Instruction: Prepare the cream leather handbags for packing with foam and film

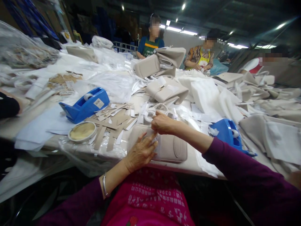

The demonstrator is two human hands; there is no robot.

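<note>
**A:** What's the left hand doing?

**B:** Its fingers are spread, lying flat on a boxy beige handbag, with the index fingertip up near the bag's top edge. It isn't clamped on anything. A thin silver bangle sits on that wrist, just above a plum-purple sleeve.

**A:** And the right hand?

**B:** It's curled over the same top edge, almost meeting the left fingertips. Whether it's pinching anything, I can't tell. A looped handle wrapped in white paper lies just beyond it.

**A:** Where's the bag?

**B:** On its side at the near edge of a long white-covered worktable, between the two forearms, with a rounded oval tab on its front.

**A:** What's around it?

**B:** To the left, a scatter of tan cardboard strips and a round tin of beige paste, then a bright blue plastic tape dispenser. A matching blue tape dispenser sits to the right, beyond the right forearm. Further ahead lies a second beige handbag with a gold clasp, among heaps of white wrapping sheets.

**A:** Anyone else there?

**B:** Across the table, a co-worker in a green apron and another in a yellow apron stand beyond the piles.
</note>
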